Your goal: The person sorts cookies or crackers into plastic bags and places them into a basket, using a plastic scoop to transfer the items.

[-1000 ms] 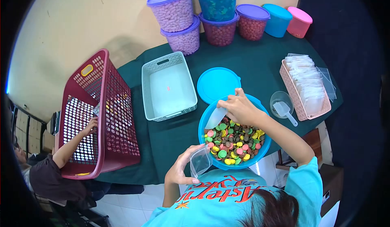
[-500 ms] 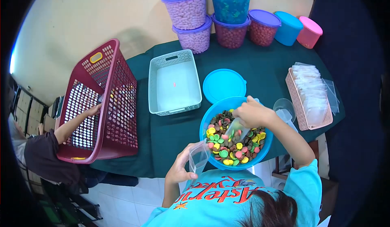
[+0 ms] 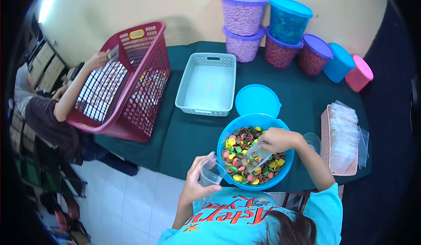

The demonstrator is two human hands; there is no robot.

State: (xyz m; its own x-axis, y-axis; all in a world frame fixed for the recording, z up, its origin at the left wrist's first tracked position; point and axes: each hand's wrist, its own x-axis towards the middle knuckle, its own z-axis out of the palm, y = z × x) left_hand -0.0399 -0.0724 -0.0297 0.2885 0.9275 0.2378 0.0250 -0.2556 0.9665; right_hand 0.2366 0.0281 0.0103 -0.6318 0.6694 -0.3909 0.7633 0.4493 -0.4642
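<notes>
My left hand (image 3: 191, 182) is closed around a clear plastic bag (image 3: 211, 173), its mouth spread wide beside the tub's left rim. A translucent scoop (image 3: 259, 158) is gripped in my right hand (image 3: 277, 140), its blade down among the chocolate pieces (image 3: 239, 161). These small round pieces, brown, yellow, green and pink, fill much of a round blue tub (image 3: 287, 168) at the table's front edge. The fingertips around the scoop's handle are partly hidden.
Behind the tub lie a blue lid (image 3: 258, 101) and a pale green basket (image 3: 208, 87). A pink basket of plastic bags (image 3: 344, 144) stands right. Several lidded containers (image 3: 285, 52) line the back. At left, another person's hand (image 3: 97, 60) holds a small packet over a maroon basket (image 3: 160, 91).
The view has shifted, so the table items appear moved. My scoop is angled lower into the pieces. The other person's hand has risen from inside the maroon basket.
</notes>
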